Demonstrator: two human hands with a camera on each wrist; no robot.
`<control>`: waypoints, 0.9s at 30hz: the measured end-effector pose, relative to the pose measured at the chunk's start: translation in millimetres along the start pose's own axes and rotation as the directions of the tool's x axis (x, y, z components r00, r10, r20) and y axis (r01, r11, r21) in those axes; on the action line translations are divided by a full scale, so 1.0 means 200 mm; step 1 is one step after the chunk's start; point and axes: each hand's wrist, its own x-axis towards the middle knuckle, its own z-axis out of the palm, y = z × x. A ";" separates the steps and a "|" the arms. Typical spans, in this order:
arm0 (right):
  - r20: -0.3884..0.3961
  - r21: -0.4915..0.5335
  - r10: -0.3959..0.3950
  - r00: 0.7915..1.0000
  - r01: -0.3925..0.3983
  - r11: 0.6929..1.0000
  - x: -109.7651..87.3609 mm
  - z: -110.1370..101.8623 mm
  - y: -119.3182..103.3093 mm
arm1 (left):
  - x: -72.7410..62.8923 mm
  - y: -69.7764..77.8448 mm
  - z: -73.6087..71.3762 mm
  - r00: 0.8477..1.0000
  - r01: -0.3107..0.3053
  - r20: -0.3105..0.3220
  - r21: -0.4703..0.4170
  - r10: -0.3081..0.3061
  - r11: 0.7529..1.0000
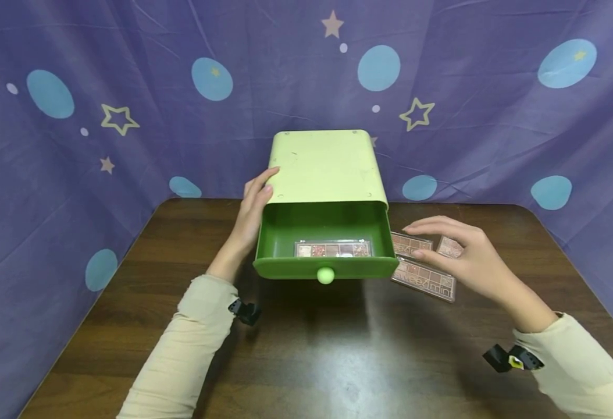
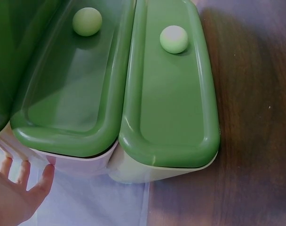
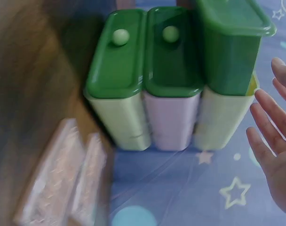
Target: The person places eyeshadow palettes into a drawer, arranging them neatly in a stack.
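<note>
A small drawer cabinet (image 1: 327, 166) with a pale green top stands on the table, its top green drawer (image 1: 285, 269) pulled out toward me. Inside the drawer lies an eyeshadow palette (image 1: 332, 250) with a clear lid. My left hand (image 1: 249, 215) rests its fingertips against the cabinet's left side. To the right, my right hand (image 1: 463, 253) hovers above the eyeshadow palettes beside the cabinet, fingers spread and nothing between them. The nearest palette (image 1: 428, 280) has lettering on its lid; a second palette (image 1: 412, 244) and a smaller pinkish one (image 1: 450, 247) lie behind it.
Below the pulled-out drawer, two more drawers, a middle one (image 2: 67, 99) and a bottom one (image 2: 171, 103), are pushed in, each with a round knob. The brown wooden table (image 1: 306, 361) meets a purple curtain (image 1: 296, 70) with stars and blue spots close behind the cabinet.
</note>
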 end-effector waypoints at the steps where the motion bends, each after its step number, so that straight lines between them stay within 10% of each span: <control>1: 0.002 -0.009 0.016 1.000 -0.016 1.000 -0.02 0.00 0.01 | 0.00 0.00 0.00 1.000 0.000 0.000 0.000 0.000 1.000; 7: 0.007 -0.070 0.166 0.986 -0.166 0.984 -0.16 -0.01 0.09 | 0.00 0.00 0.00 1.000 0.000 -0.003 -0.008 0.000 1.000; 14: -0.007 -0.074 0.416 0.909 -0.416 0.907 -0.33 0.01 0.21 | 0.00 0.00 0.00 1.000 -0.009 -0.005 -0.008 0.009 1.000; 27: 0.009 -0.052 0.536 0.844 -0.535 0.843 -0.49 0.02 0.38 | 0.00 0.00 0.00 1.000 -0.005 -0.004 -0.007 0.005 1.000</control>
